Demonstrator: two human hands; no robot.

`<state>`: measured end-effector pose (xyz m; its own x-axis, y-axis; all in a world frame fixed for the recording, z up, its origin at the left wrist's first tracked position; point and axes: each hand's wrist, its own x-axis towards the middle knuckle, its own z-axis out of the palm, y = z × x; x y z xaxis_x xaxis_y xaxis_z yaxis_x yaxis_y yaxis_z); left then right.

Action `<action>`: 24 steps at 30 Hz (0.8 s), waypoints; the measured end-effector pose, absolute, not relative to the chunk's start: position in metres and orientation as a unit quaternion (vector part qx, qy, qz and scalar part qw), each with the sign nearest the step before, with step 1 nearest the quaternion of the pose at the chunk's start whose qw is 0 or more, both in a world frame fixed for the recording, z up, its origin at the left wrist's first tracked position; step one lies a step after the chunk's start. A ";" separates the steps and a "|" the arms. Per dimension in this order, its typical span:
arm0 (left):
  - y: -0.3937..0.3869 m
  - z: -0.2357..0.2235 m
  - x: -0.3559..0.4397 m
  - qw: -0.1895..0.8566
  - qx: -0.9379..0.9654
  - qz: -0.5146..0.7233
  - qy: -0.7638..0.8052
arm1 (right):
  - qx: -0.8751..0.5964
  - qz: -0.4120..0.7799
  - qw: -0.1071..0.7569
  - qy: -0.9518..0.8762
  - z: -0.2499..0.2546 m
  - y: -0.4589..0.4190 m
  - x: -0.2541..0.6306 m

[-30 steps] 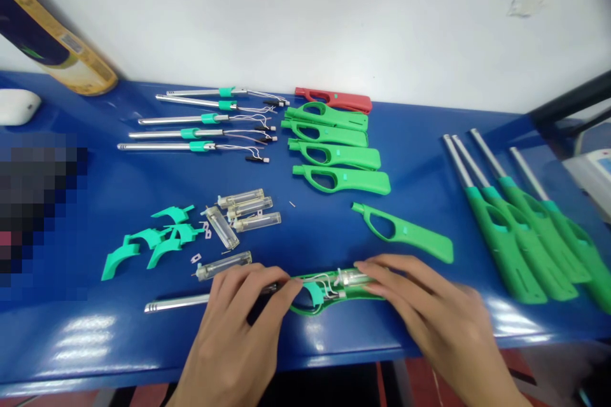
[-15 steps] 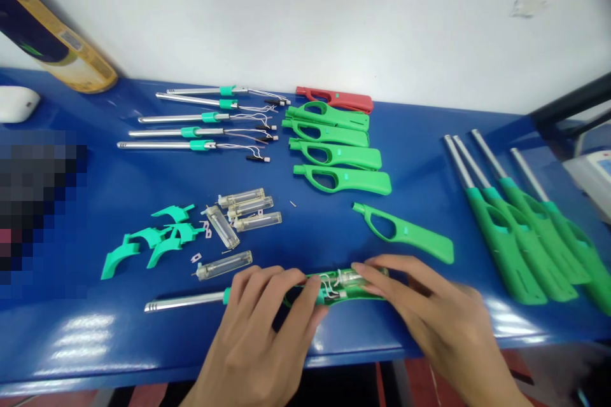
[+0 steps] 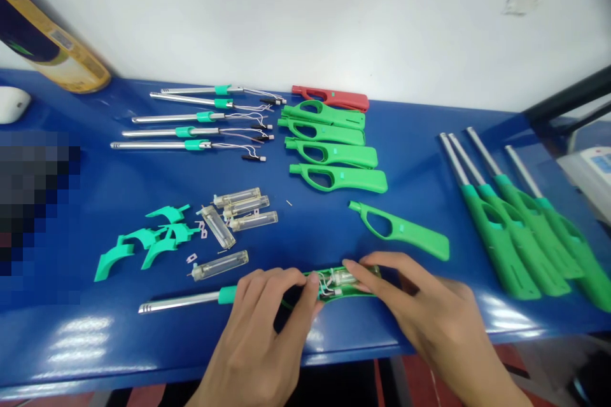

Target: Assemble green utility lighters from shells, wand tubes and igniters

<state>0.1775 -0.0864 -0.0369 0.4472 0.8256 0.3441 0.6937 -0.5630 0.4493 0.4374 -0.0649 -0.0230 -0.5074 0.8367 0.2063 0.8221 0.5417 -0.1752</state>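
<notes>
A green lighter shell half [image 3: 351, 289] lies open side up at the table's front, with white wires [image 3: 325, 280] inside. From its left end a metal barrel [image 3: 181, 302] with a teal collar [image 3: 227, 294] sticks out. My left hand [image 3: 267, 331] is closed around the shell's front part, its thumb and fingers over the trigger area, which they mostly hide. A clear fuel tank [image 3: 342, 277] sits in the handle. My right hand [image 3: 424, 311] grips the shell's handle end, its index fingertip touching the tank. Just behind lies another green shell half [image 3: 405, 230].
Left of centre are loose fuel tanks [image 3: 220, 265] and teal triggers [image 3: 114, 257]. Barrels with wires [image 3: 157, 145] and green shells [image 3: 353, 178] line the back, plus a red shell [image 3: 334, 98]. Assembled lighters [image 3: 506, 254] lie right. A yellow-blue can [image 3: 71, 63] stands back left.
My left hand has moved right along the shell, from the barrel joint to over the trigger, uncovering the teal collar. My right hand stays at the handle end. The view has shifted slightly.
</notes>
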 end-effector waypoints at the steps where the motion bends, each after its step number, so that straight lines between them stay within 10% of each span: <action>1: -0.087 -0.037 0.177 0.118 0.842 0.269 0.453 | -0.476 0.028 0.132 -0.869 -0.023 -0.065 0.438; 24: -0.082 -0.037 0.181 0.131 0.836 0.265 0.462 | -0.488 0.063 0.129 -0.861 -0.025 -0.068 0.439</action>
<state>0.1812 -0.0824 -0.0368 0.4324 0.8424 0.3216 0.7038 -0.5383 0.4635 0.4387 -0.0678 -0.0248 -0.4909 0.8563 0.1603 0.8241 0.5161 -0.2335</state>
